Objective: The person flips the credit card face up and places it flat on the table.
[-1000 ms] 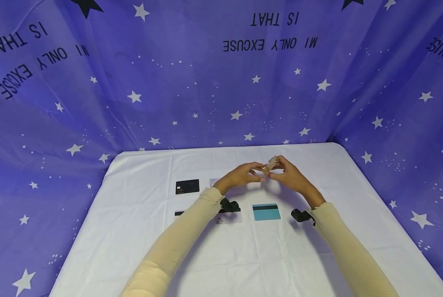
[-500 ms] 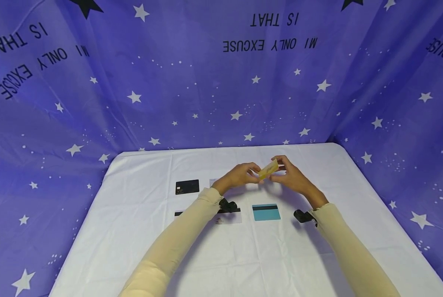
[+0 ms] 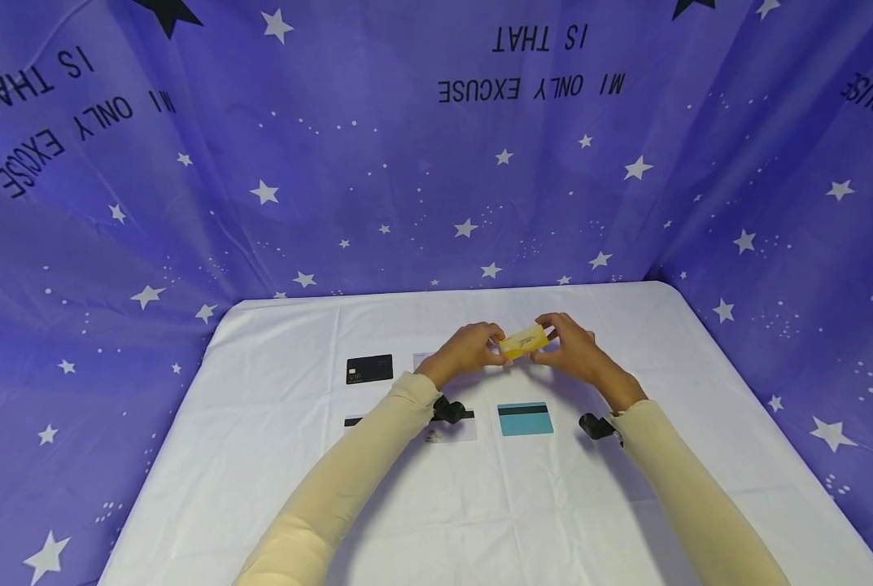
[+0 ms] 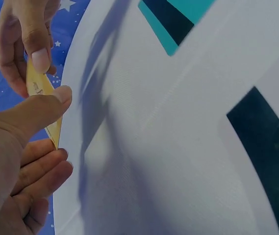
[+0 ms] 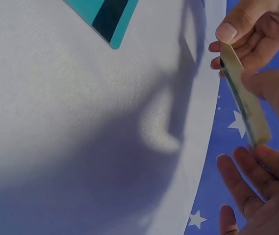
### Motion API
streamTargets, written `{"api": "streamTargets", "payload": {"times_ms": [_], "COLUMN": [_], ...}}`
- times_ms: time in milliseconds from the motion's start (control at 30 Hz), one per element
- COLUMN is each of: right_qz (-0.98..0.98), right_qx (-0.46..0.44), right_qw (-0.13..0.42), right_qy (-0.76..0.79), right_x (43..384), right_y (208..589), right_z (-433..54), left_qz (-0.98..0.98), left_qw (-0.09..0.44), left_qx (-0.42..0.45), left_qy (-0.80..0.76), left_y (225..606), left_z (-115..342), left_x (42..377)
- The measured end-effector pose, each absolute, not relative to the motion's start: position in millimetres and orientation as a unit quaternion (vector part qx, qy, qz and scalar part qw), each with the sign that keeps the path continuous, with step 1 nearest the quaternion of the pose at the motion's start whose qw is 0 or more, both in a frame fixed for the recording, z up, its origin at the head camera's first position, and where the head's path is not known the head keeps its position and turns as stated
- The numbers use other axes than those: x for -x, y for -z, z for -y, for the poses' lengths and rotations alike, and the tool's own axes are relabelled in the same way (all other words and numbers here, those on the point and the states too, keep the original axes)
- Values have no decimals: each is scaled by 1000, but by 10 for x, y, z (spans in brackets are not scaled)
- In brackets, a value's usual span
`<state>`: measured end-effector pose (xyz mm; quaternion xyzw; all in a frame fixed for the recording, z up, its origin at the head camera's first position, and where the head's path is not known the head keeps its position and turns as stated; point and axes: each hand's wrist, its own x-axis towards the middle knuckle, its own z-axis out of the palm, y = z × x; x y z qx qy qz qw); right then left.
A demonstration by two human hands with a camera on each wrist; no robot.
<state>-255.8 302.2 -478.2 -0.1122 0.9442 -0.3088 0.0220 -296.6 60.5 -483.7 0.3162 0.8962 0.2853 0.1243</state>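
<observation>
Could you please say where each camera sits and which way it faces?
Head: on the head, facing forward and down at the white table; left hand, right hand, sleeves show.
Left wrist: on that wrist, facing the yellow card; both hands show.
Right wrist: likewise, facing the card; both hands show.
Both wrist views show that card and the teal card.

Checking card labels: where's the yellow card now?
In the head view, the yellow card is right of centre, held above the white tabletop between the left hand and the right hand, higher in frame than the blue card.
</observation>
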Motion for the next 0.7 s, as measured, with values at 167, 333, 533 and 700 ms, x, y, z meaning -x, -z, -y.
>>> {"api": "streamTargets", "payload": {"times_ms": [167, 333, 533, 700], "right_qz": [-948, -951, -956, -960], "right_qx": [108, 109, 109, 99], "right_qw": [45, 63, 73, 69], "right_qy": [295, 282, 263, 253], "right_x": [2564, 2609, 2638, 2629], "right_y": [4805, 4875, 4943, 4981], "right_z": [-3030, -3036, -2987, -2945], "left_qz": [-913, -926, -936, -941], "left_qw": [99, 89, 77, 65], "left_qx": [-319, -311, -299, -294], "left_qy": [-233, -194, -170, -154], "left_y": [4872, 4893, 4924, 4959], "left_z": [-612, -629, -612, -610], "left_x": [2961, 2948, 2918, 2919]}}
